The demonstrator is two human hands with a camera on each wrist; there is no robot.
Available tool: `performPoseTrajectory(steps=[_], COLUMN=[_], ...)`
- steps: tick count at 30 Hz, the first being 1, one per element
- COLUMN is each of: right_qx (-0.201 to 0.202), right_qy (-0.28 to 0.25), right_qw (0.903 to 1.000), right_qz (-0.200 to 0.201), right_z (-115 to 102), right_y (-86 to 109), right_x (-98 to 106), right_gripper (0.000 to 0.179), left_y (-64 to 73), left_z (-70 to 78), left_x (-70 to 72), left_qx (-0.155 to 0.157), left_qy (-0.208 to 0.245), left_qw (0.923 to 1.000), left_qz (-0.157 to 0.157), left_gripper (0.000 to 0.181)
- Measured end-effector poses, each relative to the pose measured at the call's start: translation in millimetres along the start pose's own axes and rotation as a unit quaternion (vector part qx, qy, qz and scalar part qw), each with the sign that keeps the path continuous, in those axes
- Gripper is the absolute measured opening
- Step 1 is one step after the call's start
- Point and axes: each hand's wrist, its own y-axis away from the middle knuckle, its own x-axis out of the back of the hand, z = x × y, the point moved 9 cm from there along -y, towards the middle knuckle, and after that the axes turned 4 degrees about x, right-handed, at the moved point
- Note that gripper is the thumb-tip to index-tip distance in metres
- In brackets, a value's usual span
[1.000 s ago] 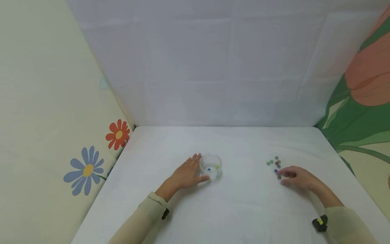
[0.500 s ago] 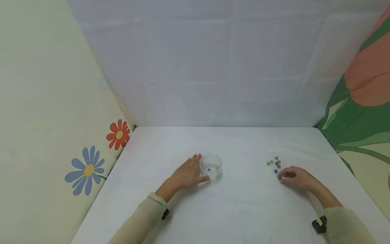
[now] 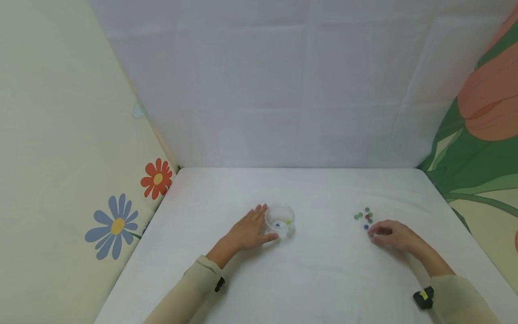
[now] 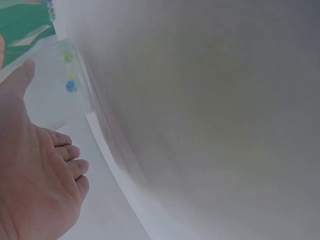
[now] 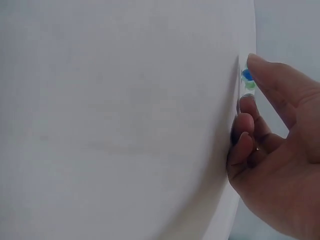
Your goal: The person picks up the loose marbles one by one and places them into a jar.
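My left hand [image 3: 250,230] rests on the white table beside a round clear plastic tub [image 3: 280,217], fingers stretched along its left side and thumb near its front. Inside the tub lie a blue marble [image 4: 71,86] and a yellow-green marble [image 4: 67,56]. Over on the right, my right hand [image 3: 394,236] is low at the tabletop, thumb and index finger pinching a small glass marble [image 3: 371,235], mostly hidden by the fingertips. Its other fingers are curled in. Just beyond the fingertips sits a blue marble [image 3: 366,227].
Several green, red and dark glass marbles [image 3: 367,217] lie loosely grouped past the right hand. A white cloth backdrop [image 3: 283,90] rises behind the table [image 3: 315,279]. Flower-patterned walls stand at both sides. Each sleeve cuff has a dark wrist device [image 3: 423,298].
My right thumb and index finger have come together around the nearest marble, which is now mostly covered. The left hand and the tub have stayed where they were.
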Motion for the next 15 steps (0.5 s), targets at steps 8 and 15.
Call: performPoseTrajectory(steps=[8,15], right_qx=[0.015,0.002], right_qy=[0.002,-0.004], right_qw=[0.9998,0.9998], right_qz=[0.015,0.017], right_z=[-16.0,-28.2], right_y=[2.4,-0.3], right_x=[0.6,0.6], right_gripper=[0.028,0.032], left_y=[0.5,-0.1], left_z=[1.4,2.0], left_x=[1.2,1.1], left_qx=[-0.003,-0.002], left_qy=[0.003,-0.004], left_qw=[1.0,1.0], left_qz=[0.002,-0.003], left_gripper=[0.101,0.102])
